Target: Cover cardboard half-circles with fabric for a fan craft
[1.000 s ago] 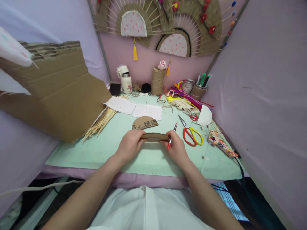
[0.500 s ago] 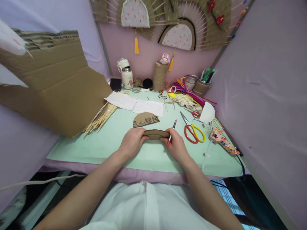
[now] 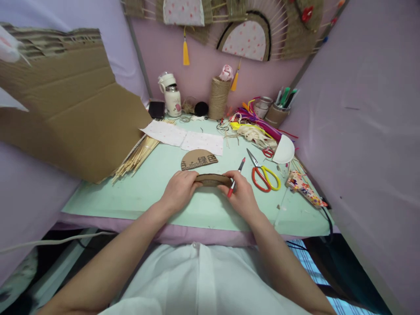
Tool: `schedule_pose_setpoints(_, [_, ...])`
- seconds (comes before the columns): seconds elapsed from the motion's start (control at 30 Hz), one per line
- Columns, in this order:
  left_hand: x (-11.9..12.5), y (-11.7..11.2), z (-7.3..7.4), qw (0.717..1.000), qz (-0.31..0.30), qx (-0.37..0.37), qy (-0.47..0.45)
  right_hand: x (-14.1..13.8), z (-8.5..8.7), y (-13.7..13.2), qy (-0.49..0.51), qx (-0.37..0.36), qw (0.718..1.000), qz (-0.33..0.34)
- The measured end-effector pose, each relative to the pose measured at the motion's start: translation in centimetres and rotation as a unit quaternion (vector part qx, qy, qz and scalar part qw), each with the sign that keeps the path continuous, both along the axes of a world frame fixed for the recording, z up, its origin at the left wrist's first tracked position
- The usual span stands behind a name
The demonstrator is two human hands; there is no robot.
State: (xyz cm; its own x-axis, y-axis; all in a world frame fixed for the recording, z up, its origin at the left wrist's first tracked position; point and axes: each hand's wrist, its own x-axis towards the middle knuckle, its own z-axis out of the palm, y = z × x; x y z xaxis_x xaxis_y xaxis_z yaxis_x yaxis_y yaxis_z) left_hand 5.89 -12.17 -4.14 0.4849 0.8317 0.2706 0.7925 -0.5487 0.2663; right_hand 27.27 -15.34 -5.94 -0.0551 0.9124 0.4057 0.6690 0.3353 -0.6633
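Between my hands a curved piece of cardboard (image 3: 213, 180) is held by its two ends, its rounded edge facing away from me. My left hand (image 3: 181, 189) pinches the left end between thumb and fingers. At the right end my right hand (image 3: 241, 191) grips the cardboard and also keeps a red-and-white pen (image 3: 241, 165) tucked between its fingers, cap end pointing up. Just beyond lies a half-round cardboard piece (image 3: 199, 160) with dark printed characters. Scissors (image 3: 261, 174) with one red and one yellow handle rest open to the right of my right hand.
A large cardboard sheet (image 3: 82, 118) leans at the left over a bundle of thin bamboo sticks (image 3: 138, 158). Dotted paper pieces (image 3: 201, 142), a twine spool (image 3: 219, 98), a bottle (image 3: 172, 98) and a pen holder (image 3: 277, 116) stand or lie farther back. A patterned glue gun (image 3: 305, 190) is at right.
The view has tilted slightly, so the table appears a little higher. My hands keep the same grip on the curved cardboard, which is turned only slightly.
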Motion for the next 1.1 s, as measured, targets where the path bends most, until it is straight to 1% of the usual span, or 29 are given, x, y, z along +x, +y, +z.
schedule_pose_setpoints(0.1, [-0.1, 0.1, -0.3, 1.000, -0.007, 0.010, -0.005, -0.2, -0.1, 0.0, 0.034, 0.006, 0.999, -0.009])
schedule_pose_setpoints(0.3, [-0.2, 0.3, -0.4, 1.000, -0.007, -0.007, -0.016, -0.5, -0.4, 0.2, 0.043, -0.025, 0.999, -0.023])
schedule_pose_setpoints(0.43, [-0.3, 0.4, -0.2, 0.998, 0.000, -0.037, -0.051, -0.4, -0.4, 0.2, 0.045, -0.030, 0.998, -0.014])
schedule_pose_setpoints(0.57, [-0.5, 0.2, 0.4, 0.994, 0.007, -0.060, -0.089, -0.3, 0.0, 0.1, 0.058, -0.021, 0.998, -0.003])
schedule_pose_setpoints(0.67, [-0.7, 0.2, 0.6, 0.995, 0.008, -0.054, -0.084, -0.3, 0.4, 0.1, 0.054, -0.021, 0.998, 0.004])
schedule_pose_setpoints(0.87, [-0.8, 0.4, 0.3, 0.996, 0.012, -0.067, -0.060, -0.6, 0.7, 0.2, 0.035, -0.054, 0.998, 0.015])
schedule_pose_setpoints(0.93, [-0.8, 0.5, 0.6, 0.995, 0.010, -0.074, -0.066, -0.6, 1.1, 0.3, 0.044, -0.062, 0.997, 0.014])
schedule_pose_setpoints(1.0, [-0.8, 0.6, 1.3, 0.990, 0.015, -0.111, -0.085, -0.4, 1.8, 0.5, 0.065, -0.087, 0.994, 0.014])
schedule_pose_setpoints(1.07, [-1.0, 0.9, 2.2, 0.975, 0.014, -0.194, -0.107, -0.1, 2.7, 0.8, 0.087, -0.139, 0.986, 0.020])
schedule_pose_setpoints(1.1, [-1.1, 1.1, 2.6, 0.962, 0.008, -0.247, -0.117, 0.1, 3.1, 1.0, 0.094, -0.173, 0.980, 0.027])
